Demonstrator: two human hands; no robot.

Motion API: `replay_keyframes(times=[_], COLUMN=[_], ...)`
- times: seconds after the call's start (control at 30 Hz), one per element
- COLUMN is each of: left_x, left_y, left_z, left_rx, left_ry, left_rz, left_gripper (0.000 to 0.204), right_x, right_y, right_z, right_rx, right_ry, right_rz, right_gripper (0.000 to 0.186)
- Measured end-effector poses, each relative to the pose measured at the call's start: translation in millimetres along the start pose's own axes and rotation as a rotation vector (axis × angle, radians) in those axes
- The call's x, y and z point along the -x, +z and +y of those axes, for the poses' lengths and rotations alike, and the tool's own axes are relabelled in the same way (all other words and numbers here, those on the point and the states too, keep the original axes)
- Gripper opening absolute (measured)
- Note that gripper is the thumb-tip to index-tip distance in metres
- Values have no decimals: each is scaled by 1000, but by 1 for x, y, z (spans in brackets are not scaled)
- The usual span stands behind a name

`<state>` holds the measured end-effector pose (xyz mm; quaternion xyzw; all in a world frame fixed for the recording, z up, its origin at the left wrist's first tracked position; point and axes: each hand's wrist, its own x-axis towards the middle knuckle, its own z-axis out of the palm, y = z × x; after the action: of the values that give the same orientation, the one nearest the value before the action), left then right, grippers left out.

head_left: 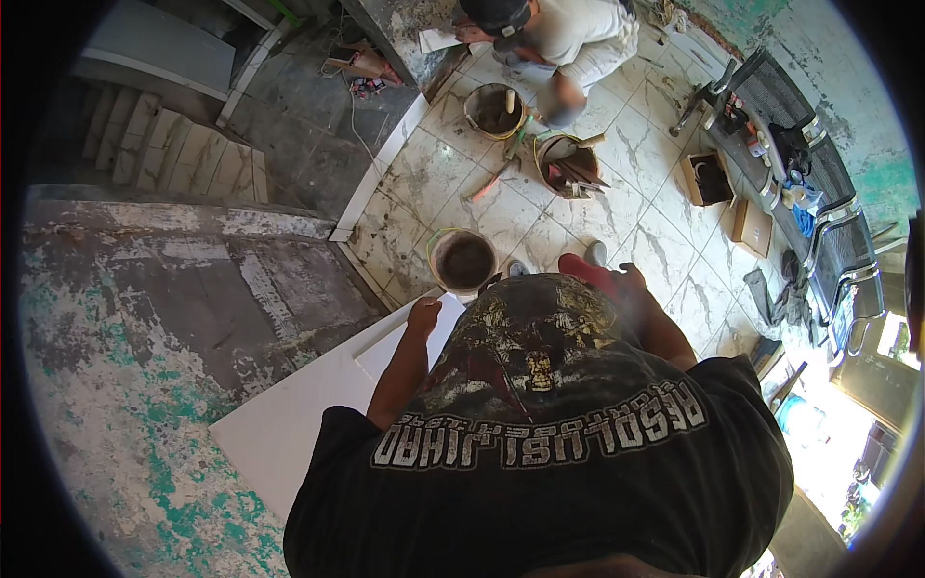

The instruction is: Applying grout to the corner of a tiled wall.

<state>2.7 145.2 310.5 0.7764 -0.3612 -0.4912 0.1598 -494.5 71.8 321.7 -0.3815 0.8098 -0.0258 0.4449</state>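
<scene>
My left hand (424,316) is closed at the upper edge of a white flat panel (445,325), which lies over or against a larger white panel (279,414) by the stained wall. To the right of my torso, my right hand (631,281) is close to a patch of red cloth (586,274). Blur and the dark shape around it keep its fingers from being made out. Just beyond my left hand, a bucket (463,261) with grey-brown contents stands on the tiled floor.
A co-worker (578,43) crouches at the far side beside another bucket (494,111) and a bucket of tools (568,166). A red-handled tool (489,183) lies between. Metal bench seats (824,183) and cardboard boxes (752,228) line the right; steps (173,154) are far left.
</scene>
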Motion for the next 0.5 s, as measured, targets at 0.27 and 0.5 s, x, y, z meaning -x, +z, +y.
replay_keyframes(times=[0.27,0.5], left_x=[3,-16], left_y=[-1,3], left_z=[-8,10], left_rx=[42,27], left_ry=[9,27], left_rz=[22,-45], left_gripper=[39,37], right_x=[-52,-122], right_y=[25,54], right_z=[43,126], right_rx=[-235,-483], right_ry=[30,84], right_rz=[-127,-151], right_gripper=[51,51])
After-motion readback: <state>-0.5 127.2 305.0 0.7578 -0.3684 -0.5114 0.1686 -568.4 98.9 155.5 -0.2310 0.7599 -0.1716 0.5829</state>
